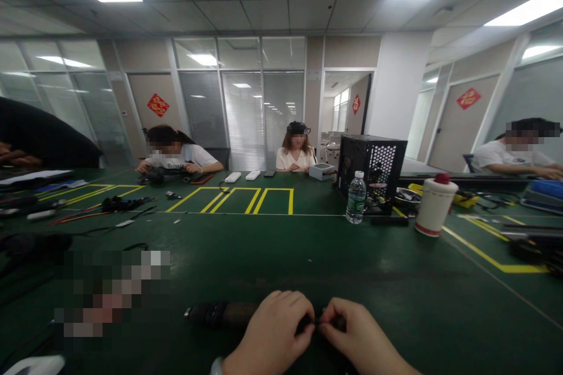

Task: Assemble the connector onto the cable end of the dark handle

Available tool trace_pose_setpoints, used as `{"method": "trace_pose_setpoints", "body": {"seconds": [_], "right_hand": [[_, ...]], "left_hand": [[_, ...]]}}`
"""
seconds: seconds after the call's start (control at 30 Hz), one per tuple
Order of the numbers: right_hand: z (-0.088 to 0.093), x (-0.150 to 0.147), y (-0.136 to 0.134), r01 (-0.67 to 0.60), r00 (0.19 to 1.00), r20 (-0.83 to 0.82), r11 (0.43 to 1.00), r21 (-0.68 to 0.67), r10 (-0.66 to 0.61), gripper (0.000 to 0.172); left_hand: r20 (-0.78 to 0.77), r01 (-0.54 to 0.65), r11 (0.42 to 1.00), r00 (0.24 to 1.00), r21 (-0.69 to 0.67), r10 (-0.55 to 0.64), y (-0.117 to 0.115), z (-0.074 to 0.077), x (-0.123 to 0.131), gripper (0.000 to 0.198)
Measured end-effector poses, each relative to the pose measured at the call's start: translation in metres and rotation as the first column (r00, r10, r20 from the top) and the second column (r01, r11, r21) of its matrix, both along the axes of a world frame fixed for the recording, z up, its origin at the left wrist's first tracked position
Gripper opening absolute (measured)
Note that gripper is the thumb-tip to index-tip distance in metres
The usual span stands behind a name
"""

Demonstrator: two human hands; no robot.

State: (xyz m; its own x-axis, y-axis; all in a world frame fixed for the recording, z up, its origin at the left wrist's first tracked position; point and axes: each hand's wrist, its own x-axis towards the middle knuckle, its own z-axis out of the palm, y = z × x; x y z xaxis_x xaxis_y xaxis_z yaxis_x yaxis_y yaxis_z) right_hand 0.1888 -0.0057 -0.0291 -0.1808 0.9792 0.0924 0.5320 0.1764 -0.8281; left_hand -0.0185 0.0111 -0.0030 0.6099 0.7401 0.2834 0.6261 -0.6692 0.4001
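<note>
Left hand (279, 331) curls in front of the dark cylinder's (233, 314) right end, hold hidden, can't tell if firm. Right hand (352, 328) has thumb and fingertips close together at a dark bit (317, 322); can't tell if it's pinched. Cylinder is at or just above the near table (246, 252). Risks: loose fingertips could drop the bit, dark on dark green; weak left hold could let the cylinder roll. Bottle (356, 199) stands well apart.
</note>
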Motion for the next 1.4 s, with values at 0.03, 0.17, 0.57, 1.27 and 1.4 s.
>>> {"method": "trace_pose_setpoints", "body": {"seconds": [0.03, 0.17, 0.57, 1.27, 1.4], "right_hand": [[0.0, 0.0, 0.0, 0.001, 1.0, -0.003, 1.0, -0.01, -0.001, 0.009], [0.002, -0.001, -0.001, 0.012, 1.0, 0.005, 0.999, -0.032, -0.012, 0.01], [0.005, 0.001, -0.002, 0.025, 0.992, 0.125, 1.0, -0.015, -0.022, 0.006], [-0.014, 0.003, 0.01, 0.066, 0.998, -0.018, 0.996, -0.058, -0.067, 0.009], [-0.01, 0.001, 0.01, 0.067, 0.998, -0.009, 0.997, -0.039, -0.068, 0.009]], "left_hand": [[-0.001, 0.002, 1.0, 1.0, 0.002, -0.002, 0.0, 0.0, 0.0, 0.015], [-0.017, 0.009, 1.0, 1.0, 0.01, -0.009, 0.001, 0.0, 0.0, 0.012], [-0.04, 0.029, 0.999, 0.999, 0.031, -0.027, -0.001, 0.003, 0.001, 0.013], [-0.04, 0.011, 1.0, 0.999, -0.006, -0.011, 0.0, 0.007, 0.0, 0.014], [-0.042, 0.028, 1.0, 0.999, -0.003, -0.028, 0.001, 0.006, -0.001, 0.015]]}}
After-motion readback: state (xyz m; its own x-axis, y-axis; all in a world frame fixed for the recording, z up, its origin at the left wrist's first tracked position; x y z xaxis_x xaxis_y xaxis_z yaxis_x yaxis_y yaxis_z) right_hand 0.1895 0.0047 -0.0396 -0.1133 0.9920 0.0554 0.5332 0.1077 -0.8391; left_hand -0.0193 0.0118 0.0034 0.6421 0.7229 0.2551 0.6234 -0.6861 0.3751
